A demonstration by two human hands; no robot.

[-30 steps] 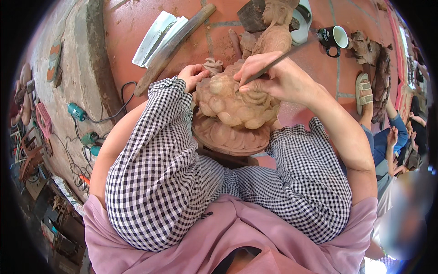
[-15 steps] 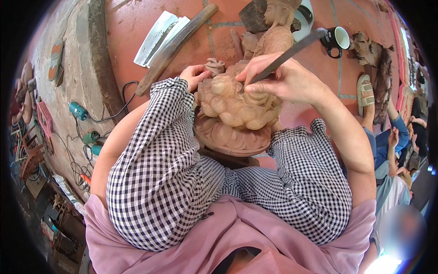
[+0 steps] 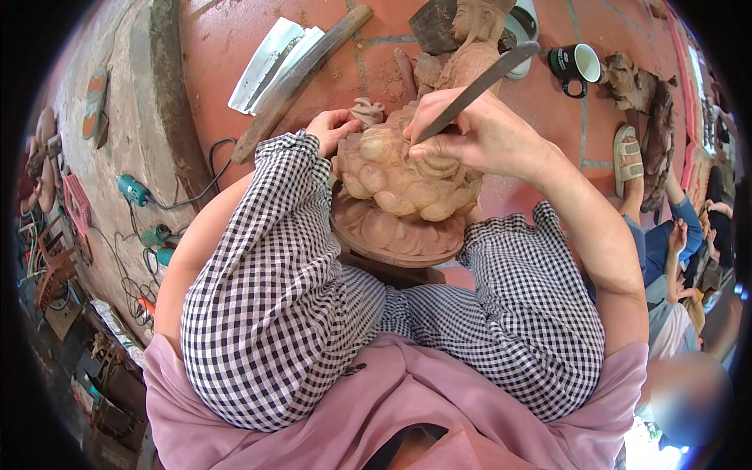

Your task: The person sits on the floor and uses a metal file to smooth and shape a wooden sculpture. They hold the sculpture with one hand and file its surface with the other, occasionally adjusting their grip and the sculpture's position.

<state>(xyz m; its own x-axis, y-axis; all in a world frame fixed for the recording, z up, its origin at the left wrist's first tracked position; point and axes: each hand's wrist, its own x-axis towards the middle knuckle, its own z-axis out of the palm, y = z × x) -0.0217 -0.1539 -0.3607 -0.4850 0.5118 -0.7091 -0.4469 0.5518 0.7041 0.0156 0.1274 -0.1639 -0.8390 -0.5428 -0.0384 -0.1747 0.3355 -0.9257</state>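
A brown wood carving (image 3: 407,184) with rounded, overlapping petal-like lobes stands between my knees on a wider carved round base (image 3: 399,235). My right hand (image 3: 489,133) grips a long, flat, dark carving tool (image 3: 478,86) in a pinch. Its lower end meets the upper part of the lobes, though my fingers partly cover the contact. At the carving's upper left edge, my left hand (image 3: 332,129) is closed with curled fingers against a small projecting carved piece (image 3: 366,112). The fingertips there are partly hidden.
Beyond the carving are a carved wooden figure (image 3: 474,47), a dark mug (image 3: 574,66) and a long wooden stick (image 3: 305,82) beside white paper (image 3: 274,63). Corded green power tools (image 3: 135,190) lie at left. A sandalled foot (image 3: 627,160) and other people are at right.
The tool has shifted slightly left and tilted steeper, its upper end moving away from the mug. My right hand turned a little with it. My left hand stays in place.
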